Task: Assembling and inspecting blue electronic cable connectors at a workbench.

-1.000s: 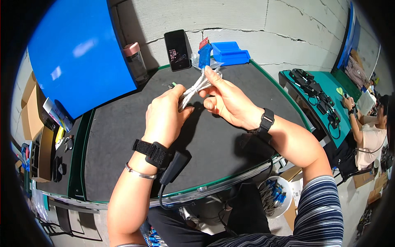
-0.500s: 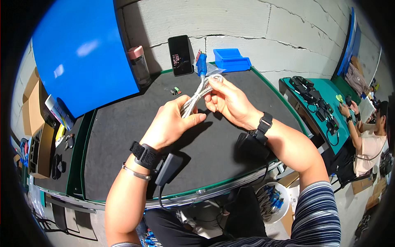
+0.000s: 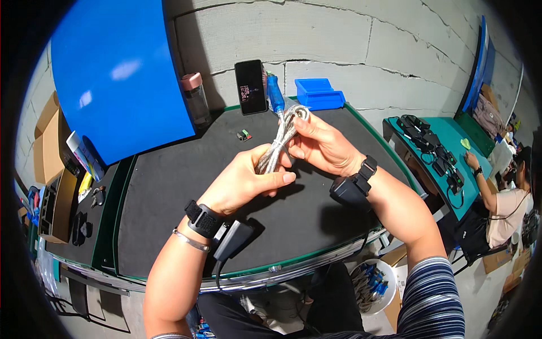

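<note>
A bundled grey braided cable (image 3: 279,141) hangs over the middle of the worktable, tied at its waist with a thin pale tie. My left hand (image 3: 245,179) is closed around the lower loops, its thumb lying across them. At the upper loops, my right hand (image 3: 324,146) pinches the cable between thumb and fingers. A translucent blue connector end (image 3: 275,93) sticks up from the top of the bundle. Beyond my left hand, small green terminal pieces (image 3: 244,135) lie on the dark mat (image 3: 169,209).
At the back stand a pink-capped bottle (image 3: 195,100), a phone (image 3: 250,87) and a blue bin (image 3: 319,94). A blue panel (image 3: 121,73) rises at left. A white bucket (image 3: 389,289) of cables sits below. Rightward, a co-worker (image 3: 511,209) sits by a green table (image 3: 463,198).
The view has shifted slightly, so the table sits a little lower. Both hands still hold the cable, whose bundle is now more upright. The co-worker's hands have moved.
</note>
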Available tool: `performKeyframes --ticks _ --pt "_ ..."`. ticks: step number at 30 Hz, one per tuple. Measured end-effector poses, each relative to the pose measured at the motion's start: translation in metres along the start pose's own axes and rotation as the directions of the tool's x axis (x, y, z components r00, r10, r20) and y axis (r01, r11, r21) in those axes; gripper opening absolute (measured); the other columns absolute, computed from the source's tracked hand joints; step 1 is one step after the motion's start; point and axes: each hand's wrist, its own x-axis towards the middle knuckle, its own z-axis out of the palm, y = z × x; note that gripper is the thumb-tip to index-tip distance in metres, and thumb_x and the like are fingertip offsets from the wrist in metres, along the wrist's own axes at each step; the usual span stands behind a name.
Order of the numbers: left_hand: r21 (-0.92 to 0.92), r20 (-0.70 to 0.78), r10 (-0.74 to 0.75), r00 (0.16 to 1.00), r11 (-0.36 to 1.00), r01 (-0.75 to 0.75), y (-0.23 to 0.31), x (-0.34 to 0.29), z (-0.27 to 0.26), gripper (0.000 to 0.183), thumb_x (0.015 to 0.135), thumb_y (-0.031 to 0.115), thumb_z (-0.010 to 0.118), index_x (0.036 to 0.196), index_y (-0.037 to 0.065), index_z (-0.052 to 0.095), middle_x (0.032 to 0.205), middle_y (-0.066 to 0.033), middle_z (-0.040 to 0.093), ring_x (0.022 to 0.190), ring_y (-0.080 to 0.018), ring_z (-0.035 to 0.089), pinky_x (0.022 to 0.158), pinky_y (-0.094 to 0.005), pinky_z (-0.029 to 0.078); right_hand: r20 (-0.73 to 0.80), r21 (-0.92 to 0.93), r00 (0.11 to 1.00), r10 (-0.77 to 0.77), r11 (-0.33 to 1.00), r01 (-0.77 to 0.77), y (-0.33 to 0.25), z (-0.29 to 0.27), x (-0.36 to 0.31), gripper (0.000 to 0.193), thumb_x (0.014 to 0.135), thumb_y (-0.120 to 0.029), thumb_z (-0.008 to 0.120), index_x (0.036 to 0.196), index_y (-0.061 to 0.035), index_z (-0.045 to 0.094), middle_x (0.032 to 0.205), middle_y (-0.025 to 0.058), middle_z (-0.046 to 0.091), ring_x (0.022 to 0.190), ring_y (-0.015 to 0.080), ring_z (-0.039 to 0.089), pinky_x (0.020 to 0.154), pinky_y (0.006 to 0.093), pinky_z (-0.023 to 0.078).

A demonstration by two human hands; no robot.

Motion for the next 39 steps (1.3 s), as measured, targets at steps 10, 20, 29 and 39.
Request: performKeyframes --ticks 10,20,29,39 --pt "0.203 -0.051 -0.048 0.998 0.978 0.057 -0.007 0.002 -0.008 0.021 0.092 0.022 0.068 0.104 0.006 0.061 0.086 0.0021 0.063 0.072 -0.0075 0.058 0.065 -0.0253 0.047 0.007 -0.082 0.997 0.081 0.993 -0.080 0.007 -0.005 -0.001 0.036 0.101 -0.023 0.052 0.132 -0.0043 0.048 0.102 0.0044 0.058 0.081 0.0122 0.056 0.075 0.0275 0.051" --pt "0.873 -0.256 0.342 0.904 0.483 0.065 -0.015 -0.002 -0.009 0.030 0.086 0.020 0.071 0.101 -0.001 0.056 0.069 -0.0171 0.060 0.060 -0.0251 0.058 0.059 -0.0363 0.045 -0.117 -0.198 0.987 0.109 0.971 -0.131 0.014 0.009 -0.006 0.042 0.101 -0.029 0.053 0.137 -0.0070 0.044 0.110 0.0056 0.057 0.089 0.0131 0.061 0.080 0.0288 0.051" --pt "0.640 -0.249 0.092 0.964 0.763 0.092 -0.001 0.000 0.001 0.028 0.084 0.024 0.075 0.090 0.001 0.060 0.064 -0.0070 0.060 0.057 -0.0147 0.057 0.055 -0.0325 0.045 -0.310 -0.184 0.951 0.019 0.980 -0.080 0.022 0.006 -0.001 0.045 0.099 -0.053 0.048 0.091 -0.0096 0.060 0.085 0.0032 0.062 0.071 0.0104 0.056 0.069 0.0253 0.048" --pt "-0.053 0.043 -0.120 0.992 0.991 0.122 0.003 -0.005 0.002 0.028 0.089 0.030 0.073 0.093 0.007 0.059 0.057 0.0060 0.047 0.044 -0.0043 0.038 0.041 -0.0221 0.028 -0.159 -0.230 0.987 -0.037 0.973 -0.001 0.016 0.008 -0.003 0.038 0.100 -0.045 0.051 0.098 -0.0075 0.060 0.076 0.0006 0.058 0.060 0.0079 0.046 0.053 0.0222 0.039"
